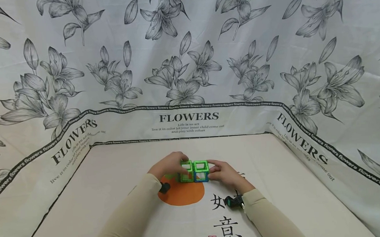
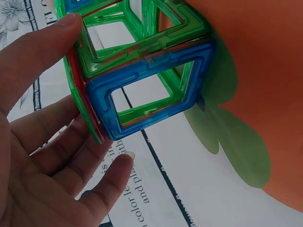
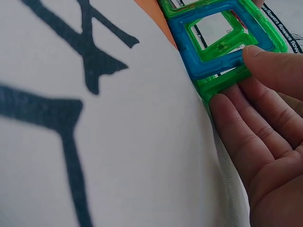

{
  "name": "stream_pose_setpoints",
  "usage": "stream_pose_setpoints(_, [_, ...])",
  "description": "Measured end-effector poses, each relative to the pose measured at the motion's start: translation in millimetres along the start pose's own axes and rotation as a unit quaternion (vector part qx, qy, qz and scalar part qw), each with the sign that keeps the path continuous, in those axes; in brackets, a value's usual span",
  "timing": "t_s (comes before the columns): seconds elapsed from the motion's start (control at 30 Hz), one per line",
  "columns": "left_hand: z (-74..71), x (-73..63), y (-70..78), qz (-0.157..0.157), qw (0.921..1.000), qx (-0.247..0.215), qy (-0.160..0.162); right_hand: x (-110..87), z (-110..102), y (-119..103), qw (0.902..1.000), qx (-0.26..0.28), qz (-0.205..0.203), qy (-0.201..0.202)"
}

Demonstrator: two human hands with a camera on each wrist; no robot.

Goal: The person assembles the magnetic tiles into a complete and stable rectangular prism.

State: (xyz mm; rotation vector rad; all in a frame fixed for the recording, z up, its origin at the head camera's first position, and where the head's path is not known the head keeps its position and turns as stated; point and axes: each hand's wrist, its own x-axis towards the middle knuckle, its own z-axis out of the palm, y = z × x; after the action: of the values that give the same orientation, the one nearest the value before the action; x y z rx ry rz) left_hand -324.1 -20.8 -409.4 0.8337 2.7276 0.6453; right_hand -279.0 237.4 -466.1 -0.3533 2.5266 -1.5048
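Two cubes built of see-through magnetic tiles stand side by side, touching. The left cube [image 1: 187, 181] is mostly green; in the left wrist view it shows a blue tile [image 2: 102, 111] and a red edge. My left hand [image 1: 169, 164] grips this cube at its outer side, thumb on an edge and fingers along the wall. The right cube [image 1: 201, 162] has a green top and a blue tile [image 3: 187, 49] at the front. With thumb and fingers, my right hand [image 1: 227, 173] pinches its right side. The cubes' far faces are partly hidden.
Beneath the cubes lies a white cloth with a printed orange disc [image 1: 181, 195], green leaf shapes [image 2: 241, 146] and black brush characters [image 1: 226, 228]. A flower-printed curtain [image 1: 188, 80] encloses the back and sides. Dark bands sit at both wrists.
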Motion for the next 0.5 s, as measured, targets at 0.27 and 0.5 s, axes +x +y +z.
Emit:
stream_pose_setpoints(0.27, [0.0, 1.2, -0.2, 0.006, 1.0000, 0.006, -0.001, 0.2, 0.4, 1.3, 1.0000, 0.005, -0.001, -0.001])
stream_pose_setpoints(0.5, [0.2, -0.9, 1.0, 0.004, 1.0000, 0.003, -0.008, 0.7, 1.0, 1.3, 1.0000, 0.005, 0.005, 0.002])
